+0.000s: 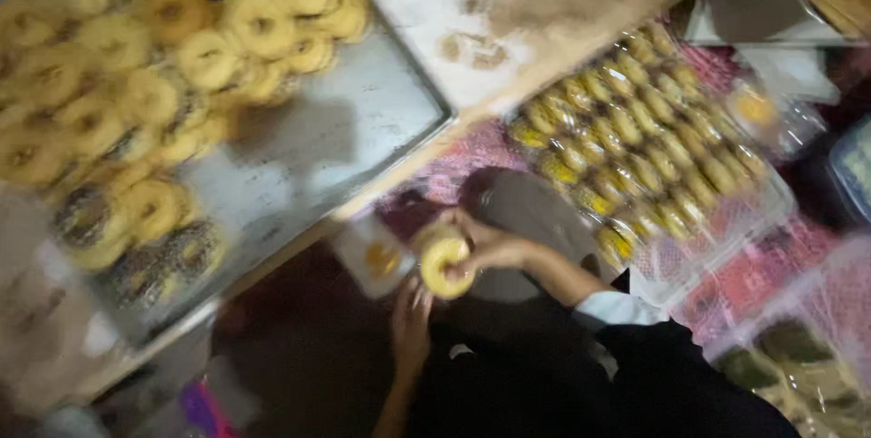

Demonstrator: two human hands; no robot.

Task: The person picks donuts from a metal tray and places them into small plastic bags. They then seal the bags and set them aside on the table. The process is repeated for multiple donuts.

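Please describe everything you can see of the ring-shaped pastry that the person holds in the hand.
The ring pastry is round, pale yellow, with a hole in the middle, and looks baked or fried. The right hand grips it from its upper right side, tilted toward the camera, below the metal tray. The left hand is just under it; whether it touches is unclear. The picture is blurred.

We see a pale yellow ring doughnut held over a dark sleeve with a white cuff. The grey metal tray carries golden rings, some dark-speckled. Clear packets show yellow pieces on a pink-and-red patterned cloth.
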